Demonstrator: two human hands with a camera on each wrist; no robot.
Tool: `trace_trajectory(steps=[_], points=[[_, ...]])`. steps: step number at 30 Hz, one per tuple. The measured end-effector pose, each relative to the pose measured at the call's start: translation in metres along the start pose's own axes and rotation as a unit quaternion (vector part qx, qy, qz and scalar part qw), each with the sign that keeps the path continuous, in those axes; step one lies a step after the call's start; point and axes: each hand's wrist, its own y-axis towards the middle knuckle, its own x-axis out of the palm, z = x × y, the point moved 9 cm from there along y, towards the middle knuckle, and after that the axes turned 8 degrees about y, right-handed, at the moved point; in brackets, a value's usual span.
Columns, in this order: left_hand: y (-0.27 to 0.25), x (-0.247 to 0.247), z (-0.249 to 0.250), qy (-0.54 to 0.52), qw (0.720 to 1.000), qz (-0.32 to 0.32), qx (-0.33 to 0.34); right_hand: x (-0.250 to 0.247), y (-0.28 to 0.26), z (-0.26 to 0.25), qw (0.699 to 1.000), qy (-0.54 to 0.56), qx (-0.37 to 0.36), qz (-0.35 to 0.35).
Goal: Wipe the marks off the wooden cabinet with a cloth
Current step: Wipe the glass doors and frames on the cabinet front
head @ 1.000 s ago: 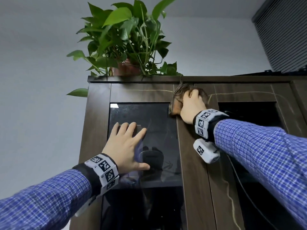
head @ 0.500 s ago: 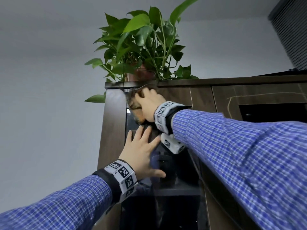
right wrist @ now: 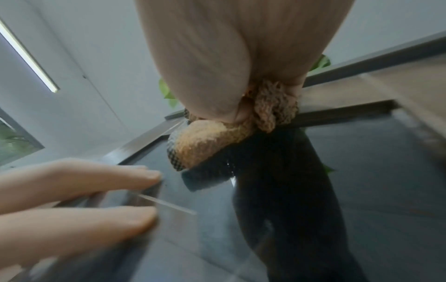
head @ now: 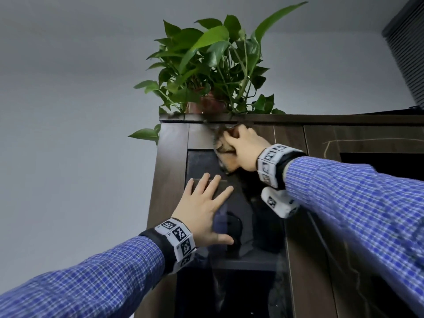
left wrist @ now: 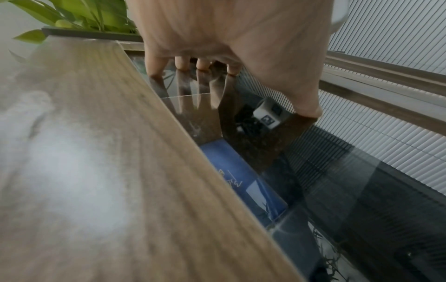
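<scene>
A tall dark wooden cabinet [head: 172, 175] with glass doors fills the lower right of the head view. My right hand [head: 243, 148] grips a bunched tan knitted cloth [head: 226, 157] and presses it against the top rail of the left door, just under the cabinet's top edge. In the right wrist view the cloth [right wrist: 205, 143] bulges out below my palm, over the glass. My left hand [head: 202, 207] lies flat on the left door's glass pane, fingers [left wrist: 181, 63] spread and straight. A pale chalk line [head: 358, 141] runs across the right door's top rail.
A potted green plant [head: 213, 72] stands on the cabinet top directly above the cloth, one leaf [head: 144, 134] hanging past the left corner. A window blind [head: 408, 42] hangs at the upper right. Dark objects sit on a shelf [head: 250, 260] behind the glass.
My right hand has swept the cloth leftward along the top rail, from the centre stile onto the left door, then slightly back right. The pale line there is gone. My left hand stays flat on the glass.
</scene>
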Motion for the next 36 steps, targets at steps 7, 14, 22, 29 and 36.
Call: trace_trajectory(steps=[7,14,22,29,36], points=[[-0.014,0.002,-0.023,0.033,0.999,0.005,0.04,-0.013,-0.008,0.044,0.996,0.014,0.087,0.012],[-0.012,0.005,-0.022,0.006,0.998,0.015,0.053,-0.011,0.023,-0.017,0.999,0.001,0.049,-0.009],[-0.013,0.01,-0.022,-0.007,0.998,0.02,0.055,-0.01,0.057,-0.09,1.0,-0.021,-0.006,-0.017],[-0.011,0.012,-0.022,-0.002,0.998,0.03,0.055,-0.013,0.059,-0.091,0.999,0.041,-0.025,0.002],[-0.011,0.011,-0.021,0.001,0.997,0.058,0.058,-0.004,0.075,-0.143,0.996,-0.04,-0.069,-0.038]])
